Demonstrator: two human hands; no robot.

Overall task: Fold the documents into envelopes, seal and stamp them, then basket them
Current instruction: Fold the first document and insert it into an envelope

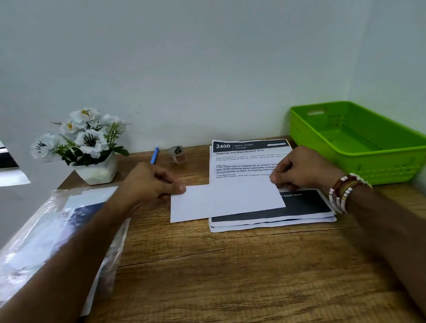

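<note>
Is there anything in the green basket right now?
Empty, as far as shows: inside the green basket only its bare perforated floor is visible, no envelopes. Its near wall hides a strip of that floor.

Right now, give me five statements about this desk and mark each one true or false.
1. Both hands, the left hand and the right hand, pinch the white sheet at its upper corners. True.
2. The green basket holds sealed envelopes. False: no envelope shows inside it.
3. The white sheet lies partly over the stack of printed documents. True.
4. The blue pen is in the right hand. False: it lies at the back of the desk, to the right of the flower pot.
5. The beaded bracelets are on the left wrist. False: they are on the right wrist.
</note>
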